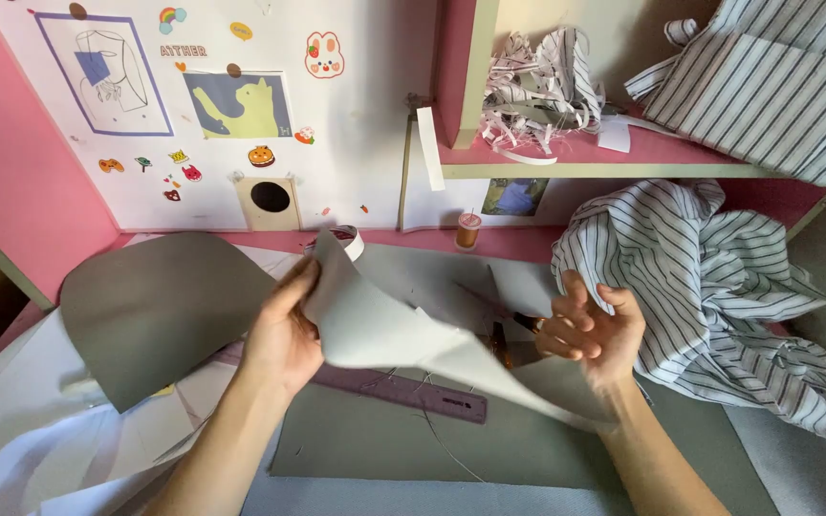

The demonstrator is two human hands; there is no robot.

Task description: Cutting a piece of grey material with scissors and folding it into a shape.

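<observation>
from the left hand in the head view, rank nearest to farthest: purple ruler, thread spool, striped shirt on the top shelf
From the left hand:
1. purple ruler, just below and right of it on the table
2. thread spool, upright by the back wall
3. striped shirt, top right shelf

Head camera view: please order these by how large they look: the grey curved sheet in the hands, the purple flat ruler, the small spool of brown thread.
1. Grey curved sheet, largest, though it is nearest the camera.
2. Purple flat ruler, partly hidden under the sheet.
3. Small spool of brown thread, smallest, farthest back.
The left hand grips the sheet.
</observation>
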